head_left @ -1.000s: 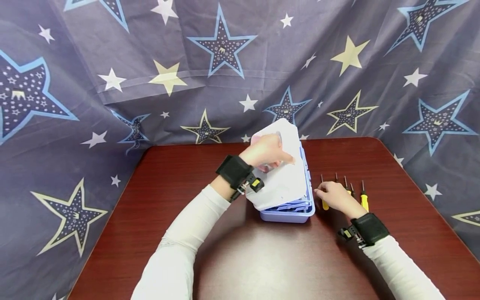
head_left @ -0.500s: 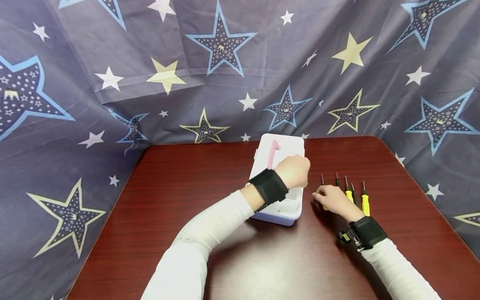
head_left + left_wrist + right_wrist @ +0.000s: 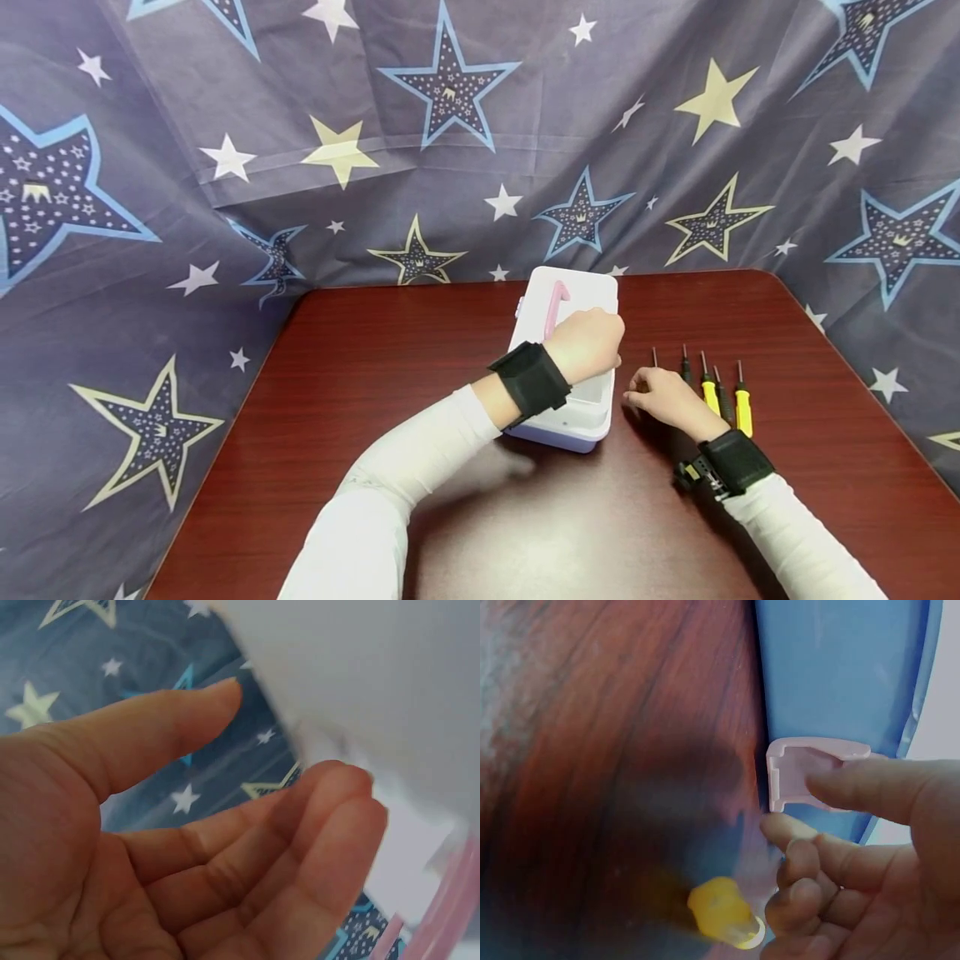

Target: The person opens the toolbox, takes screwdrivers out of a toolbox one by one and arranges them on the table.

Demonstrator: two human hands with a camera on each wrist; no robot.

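A storage box with a white lid (image 3: 585, 290), a pink carry handle (image 3: 553, 310) and a lavender-blue base (image 3: 557, 436) stands on the table, lid down. My left hand (image 3: 588, 343) rests over the lid's right side with bent fingers. In the left wrist view its thumb is apart from the curved fingers (image 3: 330, 855), which lie by a blurred white surface. Just right of the box is my right hand (image 3: 667, 397). In the right wrist view its thumb overlaps a pink latch (image 3: 821, 750) on the blue side wall; contact is unclear. Its other fingers curl loosely, holding nothing.
Several screwdrivers with yellow or black handles lie right of the right hand, among them a yellow one (image 3: 743, 408). A yellow handle end (image 3: 721, 907) lies close below the right fingers. Behind the brown table (image 3: 375, 350) hangs a star-patterned cloth (image 3: 262, 100).
The white lid has swung down from raised to lying over the base. My left hand has moved right and lower, onto the lid's right side. The right hand has shifted slightly towards the box.
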